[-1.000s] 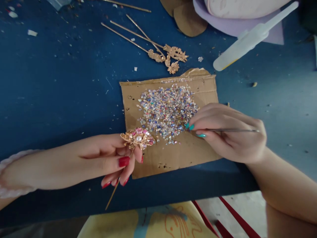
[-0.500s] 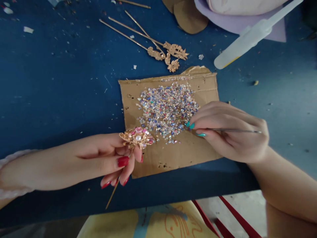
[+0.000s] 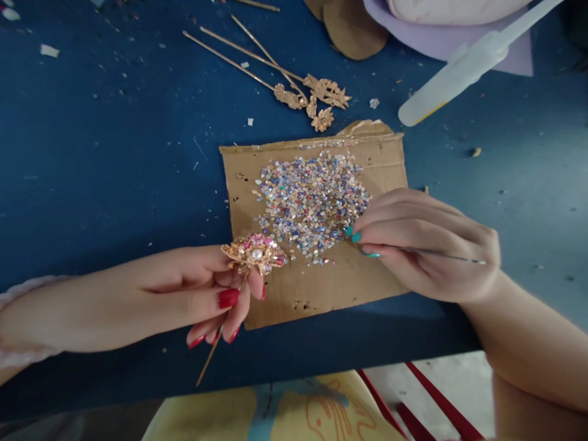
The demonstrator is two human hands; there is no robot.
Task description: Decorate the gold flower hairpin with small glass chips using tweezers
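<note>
My left hand (image 3: 202, 300) is closed on a gold hairpin (image 3: 256, 253), its thumb and fingers pinching the thin stem just below the flower head. The head carries pink stones and a white pearl, and the stem slants down past my fingers. In my right hand (image 3: 427, 245) is a slim metal tool (image 3: 445, 254), perhaps tweezers, gripped between thumb and fingers. Its tip points into a spread of small, many-coloured chips (image 3: 312, 196), and whether it holds a chip is too small to tell. The chips lie on a piece of brown cardboard (image 3: 294, 294).
Several gold hairpins (image 3: 326, 92) lie beyond the cardboard. A translucent white bottle (image 3: 452, 82) with a long nozzle rests at the upper right, near a purple sheet (image 3: 519, 58) and brown rounded pieces (image 3: 353, 27). White scraps (image 3: 49, 51) dot the blue table (image 3: 114, 171).
The tool in my right hand has tilted, its rear end dipping slightly lower, while its tip stays among the chips. My left hand and the hairpin have hardly moved.
</note>
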